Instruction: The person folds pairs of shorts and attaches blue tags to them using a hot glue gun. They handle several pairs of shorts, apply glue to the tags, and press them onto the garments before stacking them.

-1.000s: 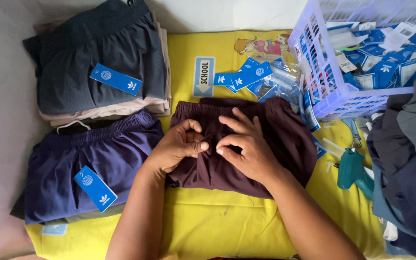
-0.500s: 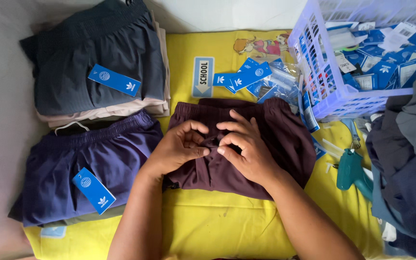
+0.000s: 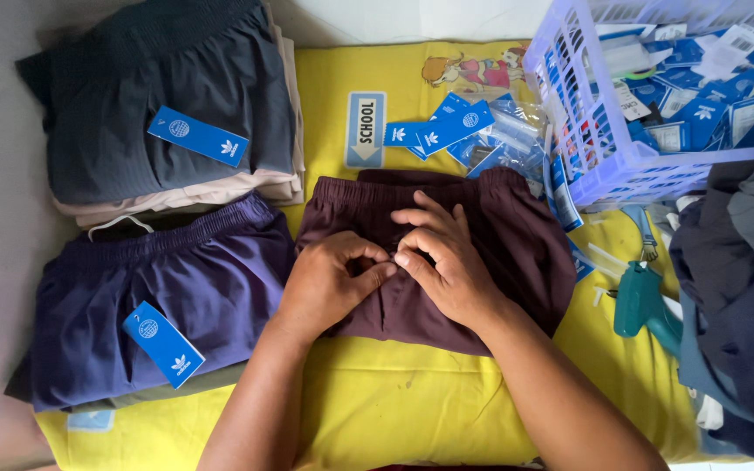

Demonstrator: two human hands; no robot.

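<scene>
Head view shows our left hand (image 3: 329, 283) and right hand (image 3: 447, 262) meeting on maroon shorts (image 3: 499, 244), which lie flat at the centre of a yellow cloth (image 3: 394, 401). Left fingers are curled, pinching the fabric; right fingers press down and pinch the same spot, fingertips touching the left thumb. Purple shorts (image 3: 159, 288) with a blue tag (image 3: 163, 343) lie just left. A folded dark stack (image 3: 150, 105) sits behind them. Loose tags (image 3: 438, 133) lie beyond the maroon shorts, beside a lilac basket (image 3: 608, 166). A teal tagging gun (image 3: 639, 301) rests at right.
</scene>
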